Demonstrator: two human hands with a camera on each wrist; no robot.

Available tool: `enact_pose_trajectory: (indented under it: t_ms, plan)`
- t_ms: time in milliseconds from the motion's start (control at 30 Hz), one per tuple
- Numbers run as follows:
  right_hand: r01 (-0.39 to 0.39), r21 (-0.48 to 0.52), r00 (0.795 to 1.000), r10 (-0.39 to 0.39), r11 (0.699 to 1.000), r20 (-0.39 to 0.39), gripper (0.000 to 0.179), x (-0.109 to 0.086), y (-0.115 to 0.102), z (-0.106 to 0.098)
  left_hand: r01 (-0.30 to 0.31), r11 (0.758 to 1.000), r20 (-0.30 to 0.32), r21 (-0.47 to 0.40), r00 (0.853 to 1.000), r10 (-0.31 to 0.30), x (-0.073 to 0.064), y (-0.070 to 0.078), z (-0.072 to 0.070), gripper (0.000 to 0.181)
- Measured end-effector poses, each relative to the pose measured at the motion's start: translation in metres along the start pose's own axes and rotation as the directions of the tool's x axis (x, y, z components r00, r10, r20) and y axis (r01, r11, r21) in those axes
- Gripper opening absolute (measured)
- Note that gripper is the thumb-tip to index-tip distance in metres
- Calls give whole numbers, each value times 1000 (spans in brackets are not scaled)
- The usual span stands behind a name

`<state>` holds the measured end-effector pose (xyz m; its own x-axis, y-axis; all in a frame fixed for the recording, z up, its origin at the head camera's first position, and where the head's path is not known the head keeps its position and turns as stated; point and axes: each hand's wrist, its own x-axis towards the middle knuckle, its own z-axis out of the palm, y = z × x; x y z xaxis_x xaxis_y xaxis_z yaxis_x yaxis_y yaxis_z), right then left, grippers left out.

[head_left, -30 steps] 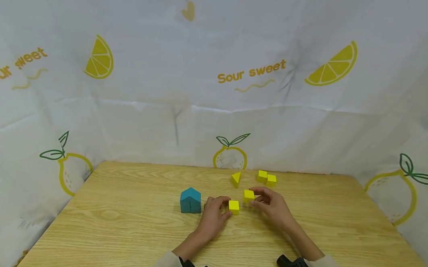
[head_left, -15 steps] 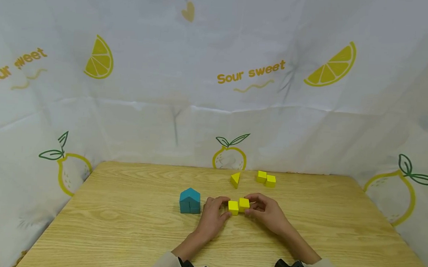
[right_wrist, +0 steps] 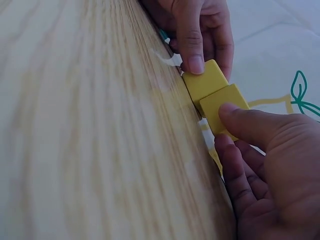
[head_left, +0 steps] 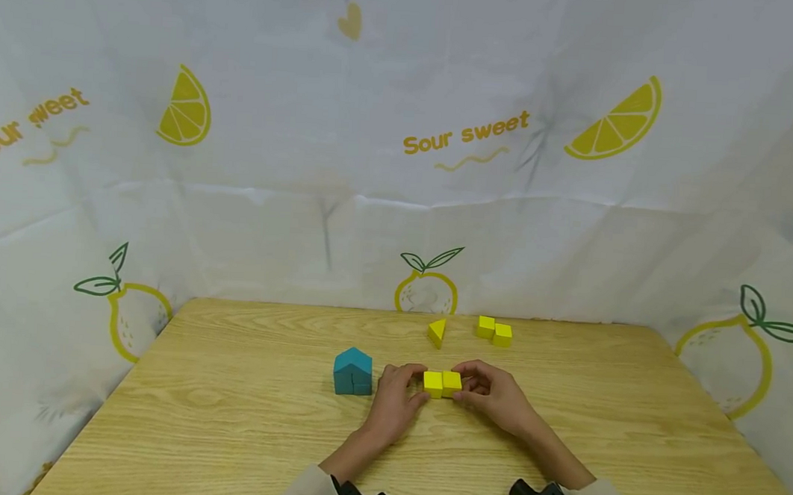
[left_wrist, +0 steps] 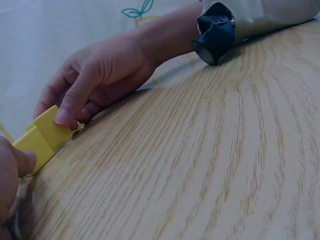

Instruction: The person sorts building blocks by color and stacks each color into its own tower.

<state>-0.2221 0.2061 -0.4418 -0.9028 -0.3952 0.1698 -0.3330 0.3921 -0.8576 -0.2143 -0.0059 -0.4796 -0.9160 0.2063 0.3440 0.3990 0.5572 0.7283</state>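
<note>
Two yellow cubes stand side by side near the middle of the wooden table. My left hand [head_left: 395, 404] pinches the left yellow cube [head_left: 433, 385], thumb on its near side and forefinger behind. The right yellow cube [head_left: 452, 383] is between the thumb and fingers of my right hand [head_left: 496, 397]. The right wrist view has the two cubes' faces against each other and slightly offset, with the right hand's cube [right_wrist: 220, 110] overlapping the left hand's cube [right_wrist: 202, 82]. Left of the left hand stands a small blue block house [head_left: 352, 372], its peaked roof on top.
Toward the back of the table [head_left: 239, 434] lies a yellow triangular block [head_left: 437, 332]. Two more yellow cubes, a left one [head_left: 486, 327] and a right one [head_left: 502, 335], sit corner to corner at the back right. A white lemon-print cloth [head_left: 269, 233] hangs behind.
My right hand has brought its yellow cube left and nearer, down beside the left hand's cube. The left hand has stayed in place.
</note>
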Motion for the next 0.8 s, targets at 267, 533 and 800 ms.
enact_pose_trajectory:
  t_ms: [267,533,800]
  plan:
    - [3,-27,1000,-3,1000,3,34,4,27,2,3,1000,1,-1,1000,-3,0,0,0,37]
    - [13,-58,1000,-14,998,-3,33,4,29,3,8,1000,6,6,1000,-8,0,0,0,36]
    - [12,-50,1000,-12,999,-5,33,4,27,3,7,1000,6,4,1000,-7,0,-1,0,36]
